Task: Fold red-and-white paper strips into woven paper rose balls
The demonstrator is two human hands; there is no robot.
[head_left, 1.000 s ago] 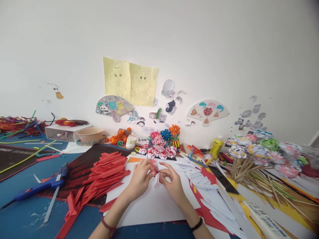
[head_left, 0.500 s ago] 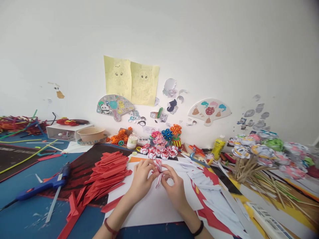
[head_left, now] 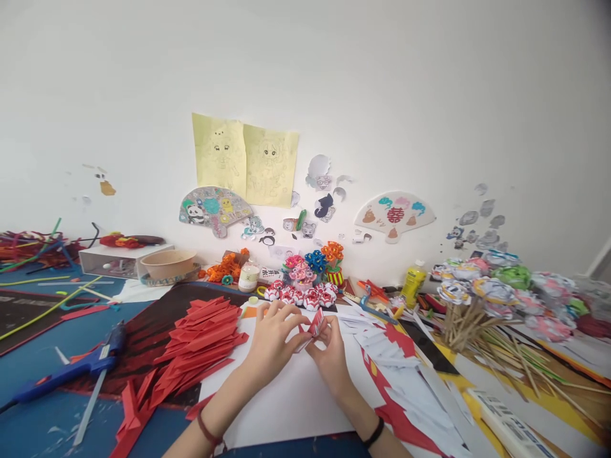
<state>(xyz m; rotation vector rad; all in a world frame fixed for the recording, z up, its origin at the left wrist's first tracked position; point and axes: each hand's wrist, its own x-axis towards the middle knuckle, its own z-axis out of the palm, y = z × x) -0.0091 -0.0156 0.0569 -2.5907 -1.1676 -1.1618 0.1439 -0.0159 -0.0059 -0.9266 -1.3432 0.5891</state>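
Over a white sheet of paper (head_left: 291, 407), both hands meet at a small bundle of red-and-white folded paper (head_left: 317, 323). My left hand (head_left: 274, 332) pinches its lower left end between thumb and fingers. My right hand (head_left: 333, 356) grips the other side, fingers bent around it. The bundle is tilted, and fingers partly cover it. Just behind the hands stands a row of finished red-and-white paper flowers (head_left: 305, 295). Left of my left hand lies a pile of folded red paper strips (head_left: 205, 343); folded white paper strips (head_left: 391, 369) lie to the right.
A blue glue gun (head_left: 71, 369) lies at the left on the blue table. Paper flowers on sticks (head_left: 477, 292) crowd the right side, near a yellow bottle (head_left: 413, 284). A wooden-coloured bowl (head_left: 168, 264) and a small jar (head_left: 249, 278) stand along the wall.
The paper bundle has turned from upright and spread to a tilted, more closed position. My fingers have shifted around it. The whole view has moved slightly.
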